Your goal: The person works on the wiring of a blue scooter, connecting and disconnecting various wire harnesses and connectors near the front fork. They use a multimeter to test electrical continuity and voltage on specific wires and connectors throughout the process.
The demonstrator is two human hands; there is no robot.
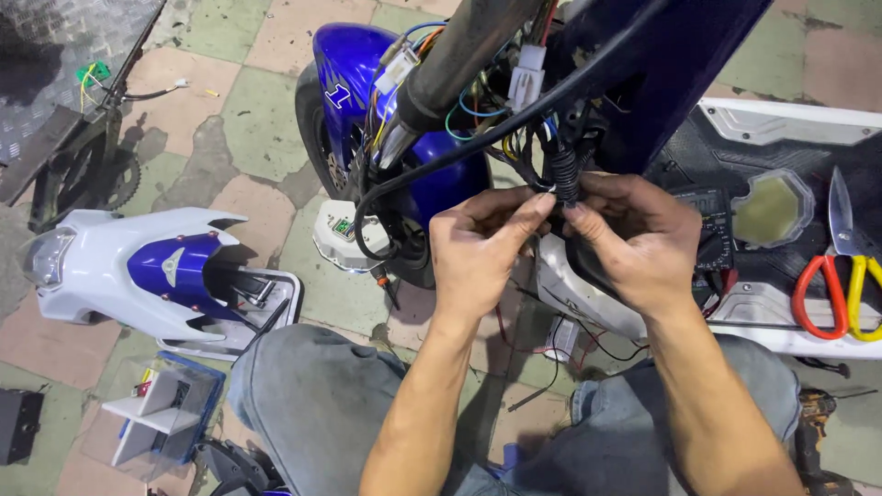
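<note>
Head view, looking down over my own knees. I am working both hands at the front of a blue scooter whose panels are off. My left hand (pixel 478 248) is pinching a ribbed black cable sleeve (pixel 564 174) between thumb and fingertips, and my right hand (pixel 634 241) is closing around the same sleeve from the other side — both hands grasping it, fingertips nearly touching. The sleeve is hanging from a tangle of coloured wires (pixel 478 110) just below the steering column (pixel 459 55), in front of the blue front fender (pixel 354 69).

A thick black cable (pixel 441 165) is looping across from the column down past my left hand. Two white connectors (pixel 528 73) are dangling among the wires above the hands.

On the scooter's footboard (pixel 781 119), to the right of my right hand, I am seeing a dark multimeter (pixel 712 225), partly hidden by that hand, a clear plastic container (pixel 774 207) and a pair of snips with red and yellow handles (pixel 841 276) — all lying well apart from the sleeve.

On the tiled floor (pixel 257 119) to the left, a detached white-and-blue front panel (pixel 147 266) is lying, with a clear parts box (pixel 156 418) near my left knee.
</note>
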